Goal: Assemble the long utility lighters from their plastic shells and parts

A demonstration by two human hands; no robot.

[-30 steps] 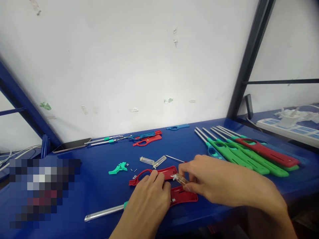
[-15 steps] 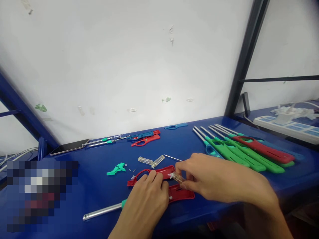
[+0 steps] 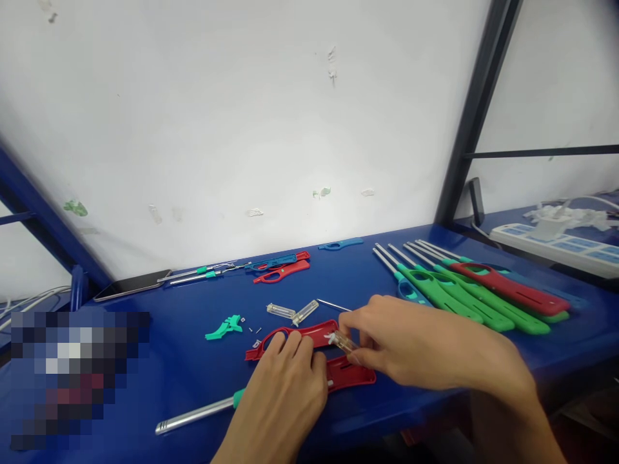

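Observation:
My right hand [image 3: 377,332] pinches a clear fuel cartridge [image 3: 344,341] with a white tip, above two red lighter shell halves. Its thumb and index finger are on the cartridge. My left hand [image 3: 294,374] rests over the lower red shell [image 3: 353,374], fingers bent; whether they grip it is hidden. Its fingertips reach the upper red shell [image 3: 316,334]. A silver lighter tube [image 3: 198,415] with a green collar sticks out left of my left hand. Behind the shells lie two clear cartridges [image 3: 281,312] and a thin metal rod [image 3: 333,305].
Turquoise trigger parts [image 3: 225,327] and tiny pieces lie left. Several assembled lighters [image 3: 483,296] fan out at right. Opened lighters [image 3: 271,263], a blue shell [image 3: 341,245] and a dark tablet-like device [image 3: 133,285] lie near the wall. A white power strip [image 3: 556,248] is far right.
The view has shifted slightly. The silver tube's tip has swung a little down and left. Both hands stay nearly in place, with the cartridge still in my right hand.

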